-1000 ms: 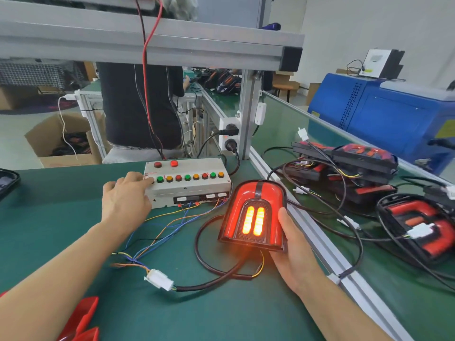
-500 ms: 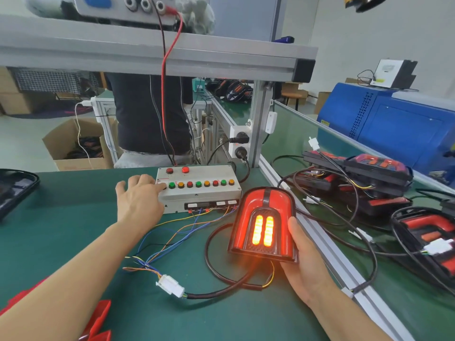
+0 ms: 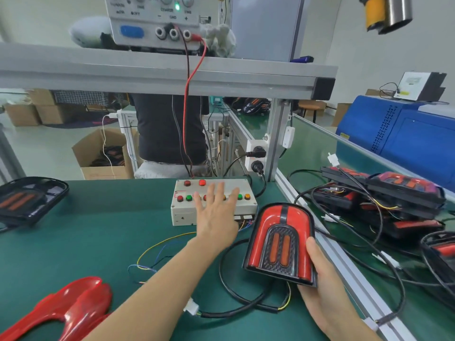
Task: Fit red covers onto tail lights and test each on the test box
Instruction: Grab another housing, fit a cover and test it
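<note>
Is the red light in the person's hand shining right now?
Off. The tail light held by the right hand shows dull orange strips, no glow.

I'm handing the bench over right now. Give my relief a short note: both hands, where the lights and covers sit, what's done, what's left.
Left hand: open, fingers spread over the button row of the grey test box.
Right hand: holds the covered red tail light upright, facing you, unlit, lead trailing on the mat.
Done: its cover is fitted.
Left: a loose glossy red cover near left, an uncovered black tail light far left, more units piled right.
</note>
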The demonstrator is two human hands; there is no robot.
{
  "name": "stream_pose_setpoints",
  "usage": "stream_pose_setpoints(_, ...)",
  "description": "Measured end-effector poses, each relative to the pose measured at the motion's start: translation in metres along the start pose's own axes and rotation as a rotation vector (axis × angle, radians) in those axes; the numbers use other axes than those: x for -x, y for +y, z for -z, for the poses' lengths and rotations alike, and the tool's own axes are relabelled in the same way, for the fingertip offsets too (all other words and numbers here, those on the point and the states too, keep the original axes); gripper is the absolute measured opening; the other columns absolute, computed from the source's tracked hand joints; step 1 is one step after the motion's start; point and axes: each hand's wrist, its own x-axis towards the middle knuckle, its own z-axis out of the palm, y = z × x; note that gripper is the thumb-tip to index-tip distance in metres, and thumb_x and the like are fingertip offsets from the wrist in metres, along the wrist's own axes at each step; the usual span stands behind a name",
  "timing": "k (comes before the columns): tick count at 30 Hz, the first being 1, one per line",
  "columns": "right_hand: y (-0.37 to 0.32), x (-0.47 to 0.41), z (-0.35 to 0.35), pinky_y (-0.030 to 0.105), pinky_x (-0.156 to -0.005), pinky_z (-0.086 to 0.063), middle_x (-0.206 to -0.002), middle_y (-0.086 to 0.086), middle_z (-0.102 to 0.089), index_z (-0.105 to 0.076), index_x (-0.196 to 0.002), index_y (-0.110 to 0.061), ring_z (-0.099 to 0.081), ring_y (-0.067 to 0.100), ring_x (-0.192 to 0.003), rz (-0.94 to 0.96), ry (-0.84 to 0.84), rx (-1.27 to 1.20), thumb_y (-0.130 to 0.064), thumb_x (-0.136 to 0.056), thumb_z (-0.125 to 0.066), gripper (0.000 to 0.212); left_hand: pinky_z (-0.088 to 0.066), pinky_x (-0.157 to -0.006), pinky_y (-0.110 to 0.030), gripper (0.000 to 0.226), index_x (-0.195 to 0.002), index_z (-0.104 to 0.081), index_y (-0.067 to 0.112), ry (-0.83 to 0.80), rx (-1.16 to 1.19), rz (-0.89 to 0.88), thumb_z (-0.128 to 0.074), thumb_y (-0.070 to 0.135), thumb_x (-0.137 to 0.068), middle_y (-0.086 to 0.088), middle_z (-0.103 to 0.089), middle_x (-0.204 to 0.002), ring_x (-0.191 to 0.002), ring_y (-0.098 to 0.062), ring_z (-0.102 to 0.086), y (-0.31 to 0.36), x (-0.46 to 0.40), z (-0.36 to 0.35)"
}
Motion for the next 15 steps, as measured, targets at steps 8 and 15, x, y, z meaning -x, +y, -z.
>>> stream_pose_setpoints(8, -0.001, 0.001, -0.003, 0.044, -0.097, -0.046, -0.123, 0.005, -0.068, -0.057, -0.132, -0.024, -0.065, 0.021, -0.113, 0.006, 0.012, 0.022, -0.048, -0.089, -0.051, 0.05, 0.009, -0.111, -0.06, 0.078, -0.148, -0.011, 0.035, -0.15, 0.058, 0.099, -0.046, 0.007, -0.084, -0.008, 0.006, -0.16, -0.145, -0.035, 0.012, 0.017, -0.011, -0.01)
stream_pose_setpoints(15, -0.001, 0.002, -0.003, 0.047, -0.108, -0.04, -0.126, 0.004, -0.067, -0.057, -0.132, -0.024, -0.061, 0.022, -0.119, -0.019, 0.028, 0.033, -0.05, -0.09, -0.05, 0.05, 0.011, -0.102, -0.071, 0.085, -0.148, -0.001, 0.041, -0.245, 0.006, 0.235, -0.052, 0.029, -0.081, -0.011, 0.018, -0.158, -0.14, -0.047, 0.02, 0.024, -0.006, -0.005)
